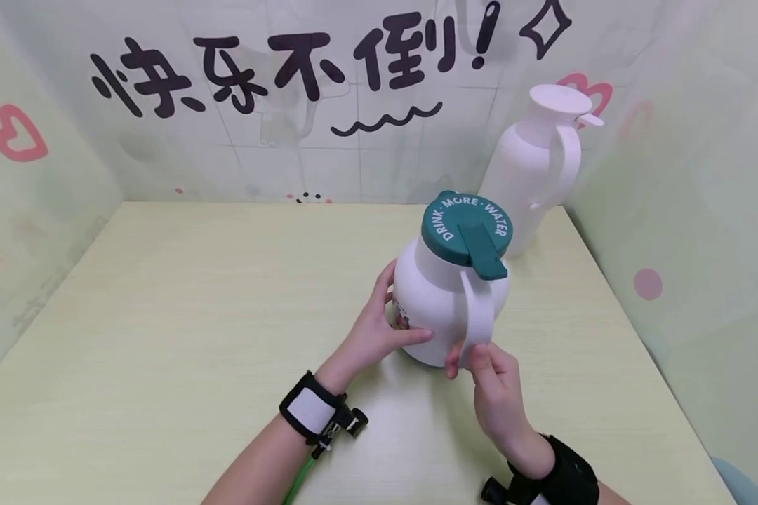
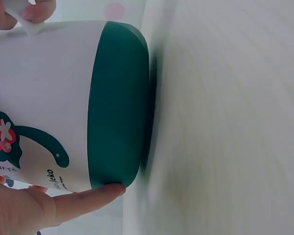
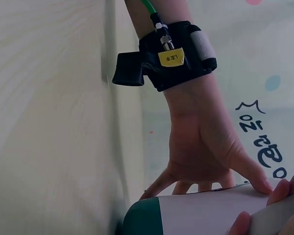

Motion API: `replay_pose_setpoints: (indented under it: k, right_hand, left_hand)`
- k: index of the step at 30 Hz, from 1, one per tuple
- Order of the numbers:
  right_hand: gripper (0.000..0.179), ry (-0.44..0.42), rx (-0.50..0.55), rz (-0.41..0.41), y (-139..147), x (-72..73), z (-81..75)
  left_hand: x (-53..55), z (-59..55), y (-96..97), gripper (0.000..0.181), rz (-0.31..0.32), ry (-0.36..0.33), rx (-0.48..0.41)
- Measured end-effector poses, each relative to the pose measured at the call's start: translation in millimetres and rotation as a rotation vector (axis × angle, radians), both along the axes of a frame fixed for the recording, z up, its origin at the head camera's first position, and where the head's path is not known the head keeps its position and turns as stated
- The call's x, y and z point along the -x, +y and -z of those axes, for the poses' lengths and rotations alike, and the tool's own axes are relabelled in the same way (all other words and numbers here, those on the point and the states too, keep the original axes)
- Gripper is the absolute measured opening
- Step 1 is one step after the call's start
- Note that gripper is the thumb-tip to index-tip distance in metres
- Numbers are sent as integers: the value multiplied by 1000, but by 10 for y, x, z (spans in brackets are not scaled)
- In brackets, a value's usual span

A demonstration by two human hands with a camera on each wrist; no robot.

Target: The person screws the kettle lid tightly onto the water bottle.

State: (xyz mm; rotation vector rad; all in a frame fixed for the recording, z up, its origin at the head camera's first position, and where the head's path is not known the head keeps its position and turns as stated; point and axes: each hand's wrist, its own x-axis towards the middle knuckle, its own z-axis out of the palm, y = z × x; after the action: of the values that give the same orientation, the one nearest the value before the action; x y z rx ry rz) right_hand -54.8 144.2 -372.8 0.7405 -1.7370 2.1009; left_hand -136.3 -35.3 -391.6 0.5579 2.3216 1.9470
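A white jug (image 1: 439, 287) with a teal lid (image 1: 457, 228) reading "DRINK MORE WATER" stands between both hands. Its teal base (image 2: 118, 107) is close to the table; whether it fully touches cannot be told. My left hand (image 1: 379, 330) holds the jug's left side, thumb across the front and fingers spread round the body, one reaching down to the base. The lower part of the handle (image 1: 476, 308) is gripped by my right hand (image 1: 499, 393), with the thumb on the near side. Printed red and green artwork (image 2: 2, 134) shows on the jug's side.
Behind the jug, to the right, stands a taller white jug (image 1: 530, 161) with its own handle. The pale wooden table (image 1: 196, 301) extends widely to the left. Printed curtains (image 1: 290, 168) border the back and sides.
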Motion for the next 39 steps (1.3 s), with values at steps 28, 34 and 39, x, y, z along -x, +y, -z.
replay_pose_setpoints:
  k: [28,34,39]
  right_hand:
    - [41,28,298,-36,853,298,-377]
    - [43,47,309,-88,1116,302,-288]
    - [45,57,313,-132,1243,304,-189]
  left_hand:
    - [441,-476,1075,107,79,40,-57]
    - [419,-366,1334,105,82,67,-88]
    - [408,-291,1458,105,84,81,-86]
